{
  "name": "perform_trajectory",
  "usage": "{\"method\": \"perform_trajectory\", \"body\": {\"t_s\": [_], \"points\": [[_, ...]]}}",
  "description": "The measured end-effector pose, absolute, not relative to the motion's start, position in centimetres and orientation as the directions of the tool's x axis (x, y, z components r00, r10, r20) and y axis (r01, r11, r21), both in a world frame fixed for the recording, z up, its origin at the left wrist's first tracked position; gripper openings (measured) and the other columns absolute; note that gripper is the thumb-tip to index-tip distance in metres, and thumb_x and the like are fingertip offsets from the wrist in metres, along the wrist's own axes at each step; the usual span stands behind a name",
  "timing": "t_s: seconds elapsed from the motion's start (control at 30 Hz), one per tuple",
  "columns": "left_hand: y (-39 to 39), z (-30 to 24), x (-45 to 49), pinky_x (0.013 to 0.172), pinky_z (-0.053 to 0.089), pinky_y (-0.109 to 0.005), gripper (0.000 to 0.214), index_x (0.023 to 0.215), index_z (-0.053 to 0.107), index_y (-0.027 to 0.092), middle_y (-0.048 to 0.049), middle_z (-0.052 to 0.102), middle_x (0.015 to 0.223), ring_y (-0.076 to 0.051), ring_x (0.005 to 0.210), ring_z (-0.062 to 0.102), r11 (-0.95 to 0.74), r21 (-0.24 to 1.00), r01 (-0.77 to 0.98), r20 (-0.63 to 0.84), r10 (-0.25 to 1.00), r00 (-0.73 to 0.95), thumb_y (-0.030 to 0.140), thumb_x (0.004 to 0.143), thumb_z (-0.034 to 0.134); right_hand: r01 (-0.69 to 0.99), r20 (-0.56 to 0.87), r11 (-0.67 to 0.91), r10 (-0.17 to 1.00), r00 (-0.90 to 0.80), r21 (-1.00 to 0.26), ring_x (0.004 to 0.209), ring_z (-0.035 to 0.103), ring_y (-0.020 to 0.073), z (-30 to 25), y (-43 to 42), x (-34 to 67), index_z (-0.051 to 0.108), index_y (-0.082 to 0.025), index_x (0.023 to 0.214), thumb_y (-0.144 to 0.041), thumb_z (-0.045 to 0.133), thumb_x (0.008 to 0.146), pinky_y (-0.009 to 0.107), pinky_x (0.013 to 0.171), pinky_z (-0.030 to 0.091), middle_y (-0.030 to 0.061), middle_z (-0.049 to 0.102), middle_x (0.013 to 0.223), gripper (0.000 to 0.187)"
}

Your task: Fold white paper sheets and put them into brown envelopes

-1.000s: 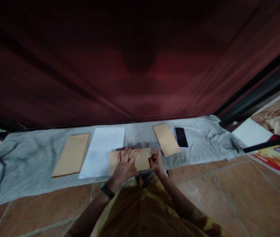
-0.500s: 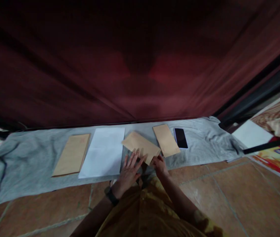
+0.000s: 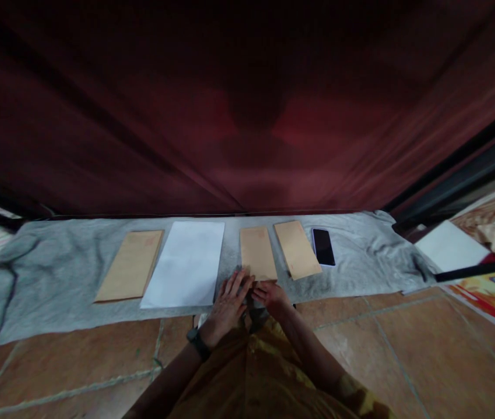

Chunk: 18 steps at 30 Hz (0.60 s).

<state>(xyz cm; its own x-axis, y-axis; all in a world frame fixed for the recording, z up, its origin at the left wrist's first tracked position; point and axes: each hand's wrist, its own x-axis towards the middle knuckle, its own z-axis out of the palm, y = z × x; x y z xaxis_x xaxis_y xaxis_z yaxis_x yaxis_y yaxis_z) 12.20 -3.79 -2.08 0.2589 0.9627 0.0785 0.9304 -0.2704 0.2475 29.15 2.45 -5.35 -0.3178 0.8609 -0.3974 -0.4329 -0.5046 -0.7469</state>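
A brown paper envelope [image 3: 258, 253] lies in front of me on a grey cloth, its long side pointing away from me. My left hand [image 3: 230, 299], a dark watch on its wrist, has its fingers stretched out, with the fingertips at the envelope's near left corner. At the near edge, my right hand [image 3: 271, 297] has its fingers closed on the envelope; the exact grip is partly hidden. Right of it lies a second brown envelope [image 3: 297, 249]. A stack of white paper [image 3: 184, 265] is on the left, with a pile of brown envelopes [image 3: 130, 265] beyond it.
A phone [image 3: 323, 247] rests right of the envelopes on the grey cloth [image 3: 365, 256]. Dark red fabric [image 3: 247, 163] rises behind. Black frame bars [image 3: 483, 269], a white sheet [image 3: 452, 247] and a colourful printed package [image 3: 492, 297] are at the right. Floor tiles [image 3: 378, 337] lie below.
The envelope under my hands has turned from slanted to nearly straight away from me. My right hand has shifted left along its near edge; my left hand stays nearly in place.
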Motion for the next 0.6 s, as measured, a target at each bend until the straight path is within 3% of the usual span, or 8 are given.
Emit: {"method": "perform_trajectory", "body": {"t_s": [0.13, 0.33, 0.4, 0.47, 0.53, 0.6], "points": [[-3.6, -2.1, 12.1, 0.121, 0.030, -0.056, 0.092, 0.161, 0.017, 0.030, -0.0101, 0.011, 0.171, -0.031, 0.156, 0.015, -0.304, 0.157, 0.940, 0.093, 0.952, 0.292, 0.010, 0.085, 0.063, -0.257, -0.503, -0.622, 0.764, -0.403, -0.740, 0.074, 0.072, 0.0247, -4.3, 1.8, 30.3, 0.063, -0.023, 0.076, -0.043, 0.070, 0.076, 0.047, 0.074, 0.058, 0.0078, 0.074, 0.081, 0.021], [-3.8, -2.8, 12.2, 0.125, 0.017, -0.060, 0.081, 0.160, 0.023, 0.022, -0.0113, 0.015, 0.170, -0.032, 0.157, 0.012, -0.379, 0.098, 0.920, 0.037, 0.925, 0.377, 0.031, 0.090, 0.063, -0.022, -0.567, -0.620, 0.731, -0.381, -0.785, 0.071, 0.071, 0.0237, -3.3, 0.8, 32.7, 0.071, -0.020, 0.089, -0.047, 0.073, 0.073, 0.039, 0.067, 0.059, 0.0094, 0.076, 0.087, 0.032], [-4.0, -2.8, 12.5, 0.126, 0.016, -0.059, 0.080, 0.161, 0.020, 0.020, -0.0109, 0.013, 0.170, -0.031, 0.157, 0.010, -0.391, 0.089, 0.916, 0.021, 0.920, 0.391, 0.032, 0.092, 0.060, 0.061, -0.457, -0.459, 0.847, -0.272, -0.886, 0.072, 0.070, 0.0226, -3.4, 0.8, 33.2, 0.071, -0.020, 0.093, -0.048, 0.067, 0.080, 0.039, 0.071, 0.059, 0.0084, 0.076, 0.089, 0.031], [-4.1, -2.8, 13.0, 0.126, 0.015, -0.058, 0.080, 0.162, 0.015, 0.020, -0.0101, 0.011, 0.171, -0.029, 0.157, 0.007, -0.403, 0.082, 0.912, 0.023, 0.915, 0.402, 0.030, 0.094, 0.056, 0.141, -0.261, -0.238, 0.949, -0.175, -0.961, 0.088, 0.071, 0.0245, -3.5, 1.1, 33.4, 0.071, -0.021, 0.100, -0.046, 0.059, 0.088, 0.042, 0.085, 0.058, 0.0091, 0.075, 0.099, 0.030], [-4.2, -2.9, 13.5, 0.127, 0.015, -0.056, 0.078, 0.162, 0.012, 0.020, -0.0096, 0.010, 0.171, -0.026, 0.157, 0.005, -0.415, 0.077, 0.906, 0.034, 0.910, 0.414, 0.027, 0.096, 0.051, 0.283, -0.037, 0.008, 0.988, -0.152, -0.959, 0.110, 0.066, 0.0268, -3.6, 1.7, 33.4, 0.070, -0.020, 0.113, -0.040, 0.052, 0.094, 0.046, 0.102, 0.051, 0.0114, 0.072, 0.116, 0.032], [-4.1, -3.2, 13.7, 0.127, 0.014, -0.054, 0.076, 0.162, 0.013, 0.018, -0.0109, 0.010, 0.171, -0.025, 0.157, 0.006, -0.422, 0.071, 0.904, 0.043, 0.906, 0.420, 0.025, 0.096, 0.049, 0.413, 0.127, 0.223, 0.961, -0.247, -0.883, 0.128, 0.057, 0.0266, -3.7, 2.3, 33.2, 0.065, -0.019, 0.128, -0.033, 0.046, 0.098, 0.047, 0.113, 0.042, 0.0127, 0.065, 0.134, 0.038]]}}
